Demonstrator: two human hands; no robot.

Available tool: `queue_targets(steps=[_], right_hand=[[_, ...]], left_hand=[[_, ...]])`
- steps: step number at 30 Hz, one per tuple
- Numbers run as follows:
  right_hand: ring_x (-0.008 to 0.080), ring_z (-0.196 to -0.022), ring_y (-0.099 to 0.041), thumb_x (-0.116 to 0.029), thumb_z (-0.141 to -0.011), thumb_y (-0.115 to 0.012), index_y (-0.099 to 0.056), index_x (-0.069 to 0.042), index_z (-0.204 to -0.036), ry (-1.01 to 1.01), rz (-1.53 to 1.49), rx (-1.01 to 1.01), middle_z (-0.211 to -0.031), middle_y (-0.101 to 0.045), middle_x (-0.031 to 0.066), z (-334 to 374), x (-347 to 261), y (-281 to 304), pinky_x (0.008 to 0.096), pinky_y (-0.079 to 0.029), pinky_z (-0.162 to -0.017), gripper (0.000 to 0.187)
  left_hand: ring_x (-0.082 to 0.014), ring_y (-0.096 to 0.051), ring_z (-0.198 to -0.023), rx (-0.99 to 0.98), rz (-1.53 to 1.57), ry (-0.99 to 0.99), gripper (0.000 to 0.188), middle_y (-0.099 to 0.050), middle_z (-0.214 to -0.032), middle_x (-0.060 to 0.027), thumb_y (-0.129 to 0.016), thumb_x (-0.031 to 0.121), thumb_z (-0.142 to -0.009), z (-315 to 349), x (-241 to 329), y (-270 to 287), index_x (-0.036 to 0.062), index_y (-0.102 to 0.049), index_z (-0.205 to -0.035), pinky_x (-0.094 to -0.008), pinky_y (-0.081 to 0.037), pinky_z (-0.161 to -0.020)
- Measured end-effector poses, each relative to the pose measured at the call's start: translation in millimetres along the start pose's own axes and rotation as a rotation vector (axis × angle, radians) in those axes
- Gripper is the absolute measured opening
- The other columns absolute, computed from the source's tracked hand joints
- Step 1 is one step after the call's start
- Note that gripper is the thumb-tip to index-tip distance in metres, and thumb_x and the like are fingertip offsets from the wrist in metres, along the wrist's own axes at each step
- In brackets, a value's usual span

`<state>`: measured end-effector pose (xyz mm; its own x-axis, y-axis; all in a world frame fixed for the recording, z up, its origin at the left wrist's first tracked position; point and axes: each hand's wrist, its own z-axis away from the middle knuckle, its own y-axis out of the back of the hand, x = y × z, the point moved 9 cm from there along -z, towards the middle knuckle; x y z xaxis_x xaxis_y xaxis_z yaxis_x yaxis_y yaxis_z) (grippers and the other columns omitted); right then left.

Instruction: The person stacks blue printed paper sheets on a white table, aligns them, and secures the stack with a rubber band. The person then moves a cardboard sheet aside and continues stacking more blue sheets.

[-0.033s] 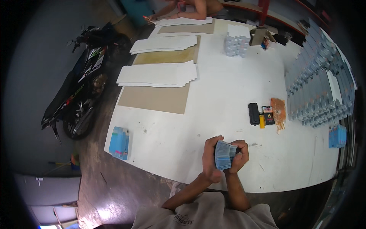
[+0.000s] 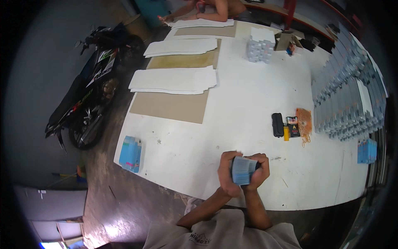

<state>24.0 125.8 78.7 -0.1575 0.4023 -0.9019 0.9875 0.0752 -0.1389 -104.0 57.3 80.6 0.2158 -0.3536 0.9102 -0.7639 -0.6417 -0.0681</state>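
A left hand [image 2: 226, 171] and a right hand [image 2: 260, 169] are clamping one bundle [image 2: 243, 171] between them

The bundle, a thick stack of thin pale-blue pieces, is sitting between the palms over the near part of the white table [image 2: 248, 108]. The left hand is wrapping around its left side and the right hand is gripping its right side, with the wrists lying near each other. Whether the underside is touching the table, I cannot tell. A little blur is hiding how evenly the edges are lining up.

For a good hold, both palms should be pressing about equally: where one side is squeezing harder, thin loose pieces are likely to be fanning or sliding out. Keeping the fingers flat along the sides would be spreading that pressure without bending the corners. Staying low over the table would be giving any stray piece a short drop.

Well apart from the right hand, a black case [image 2: 277, 125], a yellow lighter [image 2: 286, 133], a dark packet [image 2: 293, 130] and an orange bag [image 2: 304, 122] are lying close together. A blue stack [image 2: 130, 154] is standing near the table's left edge, and a tall grey pile [image 2: 352, 110] is rising on the right.
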Motion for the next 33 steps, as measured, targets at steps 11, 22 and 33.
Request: queue_targets(steps=[11, 22, 33], right_hand=[[0.0273, -0.122, -0.061, -0.054, -0.111, -0.03, -0.059, -0.001, -0.126, -0.925, -0.791, -0.018, -0.12, -0.063, 0.0086, 59.6, 64.7, -82.6, 0.0454, -0.052, -0.104, 0.062], [0.023, -0.124, -0.059, -0.043, -0.113, -0.035, -0.051, -0.002, -0.141, -0.558, -0.114, -0.603, -0.129, -0.064, 0.0128, 47.7, 80.6, -117.6, 0.0389, -0.044, -0.106, 0.052], [0.0425, -0.148, -0.039, -0.046, -0.098, -0.07, -0.045, 0.005, -0.15, 0.356, 0.711, -0.918, -0.156, -0.046, 0.0255, 2.7, 106.2, -214.4, 0.0607, -0.028, -0.121, 0.078]], left_hand=[[-0.0442, -0.063, -0.112, -0.364, -0.477, 0.051, 0.109, -0.062, -0.124, -0.0268, -0.095, 0.053, -0.068, -27.3, 37.7, 82.5, -0.0031, -0.048, -0.148, -0.0521, -0.051, -0.098], [-0.0429, -0.055, -0.124, 0.105, -1.346, 0.431, 0.1, -0.057, -0.131, -0.0261, -0.093, 0.048, -0.071, -17.3, -18.7, 312.8, -0.004, -0.051, -0.145, -0.0538, -0.044, -0.104], [-0.0532, -0.02, -0.157, 0.123, -1.572, 0.336, 0.101, -0.025, -0.162, -0.0428, -0.073, 0.049, -0.094, -6.2, -52.8, 310.3, -0.0198, -0.03, -0.154, -0.0651, -0.012, -0.126]])
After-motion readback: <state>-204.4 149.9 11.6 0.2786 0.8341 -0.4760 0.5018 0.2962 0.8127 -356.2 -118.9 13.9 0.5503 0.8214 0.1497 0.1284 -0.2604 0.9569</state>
